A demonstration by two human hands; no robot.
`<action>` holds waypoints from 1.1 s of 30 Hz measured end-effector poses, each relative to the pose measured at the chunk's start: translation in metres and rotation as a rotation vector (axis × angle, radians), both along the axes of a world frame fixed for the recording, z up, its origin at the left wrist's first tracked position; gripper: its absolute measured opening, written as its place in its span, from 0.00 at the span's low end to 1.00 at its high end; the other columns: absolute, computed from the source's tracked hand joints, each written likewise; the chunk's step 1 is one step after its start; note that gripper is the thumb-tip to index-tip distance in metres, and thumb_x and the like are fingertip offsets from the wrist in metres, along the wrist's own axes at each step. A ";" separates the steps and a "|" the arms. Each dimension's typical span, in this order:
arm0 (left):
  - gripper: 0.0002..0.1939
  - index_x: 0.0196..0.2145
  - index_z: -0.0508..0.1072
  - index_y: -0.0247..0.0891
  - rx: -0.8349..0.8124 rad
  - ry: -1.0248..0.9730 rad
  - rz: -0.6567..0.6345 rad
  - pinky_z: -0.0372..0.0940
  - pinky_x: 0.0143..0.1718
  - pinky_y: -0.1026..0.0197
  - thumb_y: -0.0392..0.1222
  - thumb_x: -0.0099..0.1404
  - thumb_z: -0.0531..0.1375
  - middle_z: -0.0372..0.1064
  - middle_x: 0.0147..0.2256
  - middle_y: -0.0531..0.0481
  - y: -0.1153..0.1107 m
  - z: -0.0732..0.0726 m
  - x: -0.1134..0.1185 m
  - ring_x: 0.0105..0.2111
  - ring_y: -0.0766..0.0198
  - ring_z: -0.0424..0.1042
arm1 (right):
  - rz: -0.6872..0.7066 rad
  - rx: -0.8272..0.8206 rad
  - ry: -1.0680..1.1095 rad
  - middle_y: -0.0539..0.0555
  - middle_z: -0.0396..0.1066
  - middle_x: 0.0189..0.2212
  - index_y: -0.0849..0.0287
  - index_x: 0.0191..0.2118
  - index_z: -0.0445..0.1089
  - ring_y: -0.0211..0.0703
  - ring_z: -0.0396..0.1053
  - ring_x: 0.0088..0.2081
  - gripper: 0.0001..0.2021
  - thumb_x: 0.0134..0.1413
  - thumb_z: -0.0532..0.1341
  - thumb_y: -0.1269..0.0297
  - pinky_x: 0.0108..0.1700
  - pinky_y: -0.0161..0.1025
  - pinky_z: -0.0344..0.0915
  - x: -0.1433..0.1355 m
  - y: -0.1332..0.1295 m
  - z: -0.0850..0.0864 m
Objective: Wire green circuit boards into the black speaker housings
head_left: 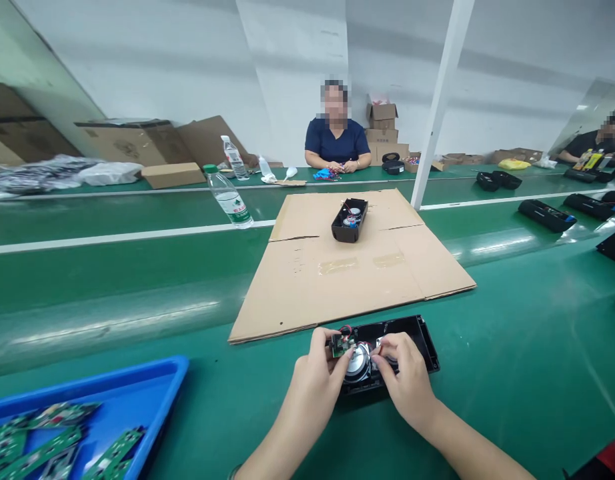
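A black speaker housing [421, 337] lies with its inside facing up on the green bench in front of me. Inside it a round silver speaker driver [356, 364] shows between my hands. My left hand [323, 367] grips a small green circuit board [341, 343] over the housing's left part, with a red wire [345, 329] beside it. Over the middle of the housing, my right hand [401, 367] pinches thumb and fingers together on a small whitish piece whose kind is too small to make out. The right hand partly covers a second driver.
A blue tray [175, 370] with several green circuit boards [47, 433] stands at the left. A cardboard sheet [357, 267] beyond my hands carries another open speaker housing [348, 230]. A water bottle [230, 200], a white post [440, 107] and a seated person [337, 143] are farther back.
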State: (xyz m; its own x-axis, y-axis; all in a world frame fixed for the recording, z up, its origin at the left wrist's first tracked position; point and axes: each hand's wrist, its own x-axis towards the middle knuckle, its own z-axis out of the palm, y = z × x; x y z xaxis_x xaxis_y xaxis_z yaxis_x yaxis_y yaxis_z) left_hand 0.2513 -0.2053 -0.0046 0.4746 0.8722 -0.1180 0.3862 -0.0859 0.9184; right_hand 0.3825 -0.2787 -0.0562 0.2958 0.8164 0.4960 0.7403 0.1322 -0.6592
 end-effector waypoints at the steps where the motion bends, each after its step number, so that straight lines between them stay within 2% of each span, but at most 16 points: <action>1: 0.09 0.33 0.58 0.42 -0.003 -0.013 -0.001 0.64 0.23 0.61 0.45 0.55 0.53 0.72 0.24 0.51 -0.002 -0.001 0.001 0.26 0.57 0.74 | 0.026 0.021 -0.054 0.52 0.68 0.28 0.58 0.39 0.58 0.43 0.65 0.33 0.04 0.57 0.51 0.68 0.35 0.42 0.63 -0.001 0.000 -0.001; 6: 0.08 0.33 0.58 0.42 0.032 -0.046 0.043 0.66 0.25 0.59 0.44 0.55 0.53 0.72 0.27 0.50 -0.005 -0.007 0.003 0.26 0.57 0.74 | 0.071 0.069 -0.182 0.54 0.69 0.28 0.61 0.45 0.58 0.43 0.64 0.32 0.09 0.58 0.49 0.71 0.35 0.42 0.62 -0.001 0.000 0.001; 11: 0.08 0.33 0.60 0.41 0.076 -0.036 0.062 0.66 0.26 0.58 0.45 0.55 0.53 0.71 0.27 0.50 -0.006 -0.009 0.003 0.27 0.57 0.73 | 0.054 0.119 -0.227 0.52 0.66 0.23 0.60 0.35 0.65 0.40 0.60 0.26 0.08 0.58 0.50 0.70 0.29 0.38 0.59 -0.002 0.002 0.004; 15: 0.07 0.32 0.60 0.42 0.091 -0.026 0.039 0.65 0.25 0.60 0.44 0.55 0.54 0.71 0.27 0.50 -0.009 -0.010 0.004 0.26 0.59 0.72 | 0.007 0.108 -0.222 0.53 0.67 0.24 0.61 0.32 0.66 0.40 0.61 0.27 0.11 0.60 0.48 0.69 0.30 0.38 0.60 -0.004 0.004 0.004; 19: 0.09 0.34 0.60 0.41 0.044 -0.045 0.015 0.66 0.28 0.58 0.45 0.56 0.54 0.71 0.30 0.49 -0.012 -0.015 0.004 0.29 0.58 0.72 | -0.033 0.119 -0.210 0.53 0.67 0.24 0.61 0.30 0.66 0.39 0.61 0.27 0.11 0.60 0.49 0.68 0.31 0.37 0.59 -0.005 0.003 0.003; 24: 0.09 0.34 0.59 0.41 0.015 -0.092 0.002 0.67 0.30 0.57 0.45 0.57 0.53 0.70 0.31 0.49 -0.016 -0.020 0.006 0.31 0.58 0.73 | -0.021 0.098 -0.206 0.52 0.67 0.23 0.61 0.28 0.65 0.39 0.61 0.26 0.12 0.60 0.49 0.67 0.30 0.37 0.59 -0.003 0.002 0.004; 30: 0.04 0.33 0.61 0.42 0.068 -0.111 -0.085 0.65 0.28 0.61 0.42 0.59 0.51 0.71 0.29 0.51 -0.013 -0.012 0.006 0.28 0.61 0.72 | 0.005 0.031 -0.232 0.52 0.66 0.22 0.59 0.27 0.63 0.40 0.61 0.25 0.13 0.60 0.47 0.66 0.29 0.37 0.60 -0.001 0.000 0.004; 33: 0.03 0.33 0.62 0.42 0.084 -0.084 -0.157 0.65 0.28 0.62 0.41 0.60 0.50 0.71 0.29 0.51 -0.009 -0.010 0.003 0.28 0.61 0.71 | 0.006 0.004 -0.161 0.53 0.68 0.22 0.59 0.34 0.63 0.43 0.64 0.28 0.09 0.60 0.48 0.64 0.31 0.40 0.63 0.000 -0.001 0.003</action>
